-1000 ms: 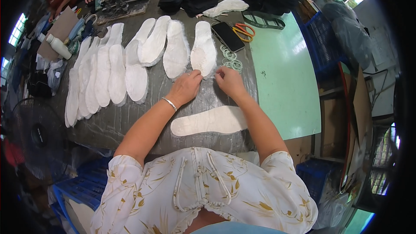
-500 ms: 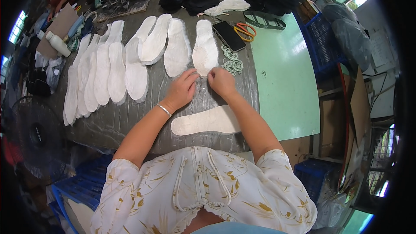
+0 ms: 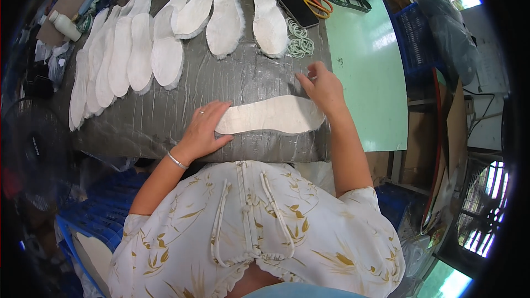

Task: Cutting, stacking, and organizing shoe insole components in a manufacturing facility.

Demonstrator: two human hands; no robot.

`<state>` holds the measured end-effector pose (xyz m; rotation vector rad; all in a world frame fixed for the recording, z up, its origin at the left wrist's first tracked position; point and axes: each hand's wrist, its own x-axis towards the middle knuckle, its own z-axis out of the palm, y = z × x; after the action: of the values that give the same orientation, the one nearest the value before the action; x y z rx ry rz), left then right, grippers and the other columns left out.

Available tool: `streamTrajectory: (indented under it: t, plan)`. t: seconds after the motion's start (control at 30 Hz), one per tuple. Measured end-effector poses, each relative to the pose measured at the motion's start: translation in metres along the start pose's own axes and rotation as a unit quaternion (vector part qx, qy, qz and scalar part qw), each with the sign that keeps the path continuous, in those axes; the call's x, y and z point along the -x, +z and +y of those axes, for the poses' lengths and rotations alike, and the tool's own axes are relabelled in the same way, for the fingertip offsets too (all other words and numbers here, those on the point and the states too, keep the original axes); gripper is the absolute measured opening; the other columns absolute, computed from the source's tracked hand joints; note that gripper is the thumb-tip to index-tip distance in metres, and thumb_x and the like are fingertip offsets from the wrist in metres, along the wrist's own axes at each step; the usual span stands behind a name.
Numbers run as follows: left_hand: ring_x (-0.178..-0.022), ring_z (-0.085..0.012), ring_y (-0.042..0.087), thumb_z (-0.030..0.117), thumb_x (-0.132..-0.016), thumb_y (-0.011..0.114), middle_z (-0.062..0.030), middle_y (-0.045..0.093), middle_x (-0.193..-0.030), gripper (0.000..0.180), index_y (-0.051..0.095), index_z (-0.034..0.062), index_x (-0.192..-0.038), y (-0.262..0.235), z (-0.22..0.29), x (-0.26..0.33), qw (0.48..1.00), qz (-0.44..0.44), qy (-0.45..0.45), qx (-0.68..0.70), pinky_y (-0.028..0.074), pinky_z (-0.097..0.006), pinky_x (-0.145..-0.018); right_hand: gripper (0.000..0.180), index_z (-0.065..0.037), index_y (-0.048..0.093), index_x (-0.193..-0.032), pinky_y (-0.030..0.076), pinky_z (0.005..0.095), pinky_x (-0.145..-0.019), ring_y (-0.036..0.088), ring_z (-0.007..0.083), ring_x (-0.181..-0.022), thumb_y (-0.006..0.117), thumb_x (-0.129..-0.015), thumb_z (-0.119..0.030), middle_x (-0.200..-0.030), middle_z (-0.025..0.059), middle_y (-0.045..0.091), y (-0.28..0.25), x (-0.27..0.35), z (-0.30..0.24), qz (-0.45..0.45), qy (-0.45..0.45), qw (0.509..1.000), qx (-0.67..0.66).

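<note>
Left hand (image 3: 205, 131) has reached the nearest insole (image 3: 270, 116).

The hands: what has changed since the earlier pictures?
The left hand and right hand left the insole beside the rubber bands, coming toward the body. The left now touches the crosswise insole at its left end; the right is near its right end. Phone and scissors stayed.
</note>
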<state>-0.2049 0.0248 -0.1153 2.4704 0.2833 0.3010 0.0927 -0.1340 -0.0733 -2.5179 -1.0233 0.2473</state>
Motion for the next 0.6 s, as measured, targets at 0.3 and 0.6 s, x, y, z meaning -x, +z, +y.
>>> streamTrajectory:
  t: [0.3,0.6]
  plan:
    - [-0.124,-0.0342,0.053,0.016,-0.076,0.078,-0.0154,0.057,-0.134,0.071,0.048,0.0067,-0.14,-0.028,-0.022,0.038,0.997,0.045,-0.055,0.025,0.04,-0.042,-0.105,0.037,0.003,0.059,-0.125,0.05,0.0274,-0.078,0.061,0.0128,-0.086,0.065,-0.093,-0.015,-0.099,0.0068,0.065,0.017,0.081,0.039,-0.127,0.004,0.939,-0.319]
    - [-0.142,-0.0373,0.033,0.05,-0.063,0.087,-0.0224,0.034,-0.152,0.114,0.031,0.0014,-0.149,-0.045,-0.025,0.099,0.984,0.038,-0.137,-0.109,0.026,-0.048,-0.115,0.049,-0.004,0.061,-0.129,0.05,0.0272,-0.072,0.061,0.0126,-0.086,0.047,-0.103,-0.044,-0.104,0.0064,0.067,0.039,0.071,0.049,-0.133,0.087,0.924,-0.348]
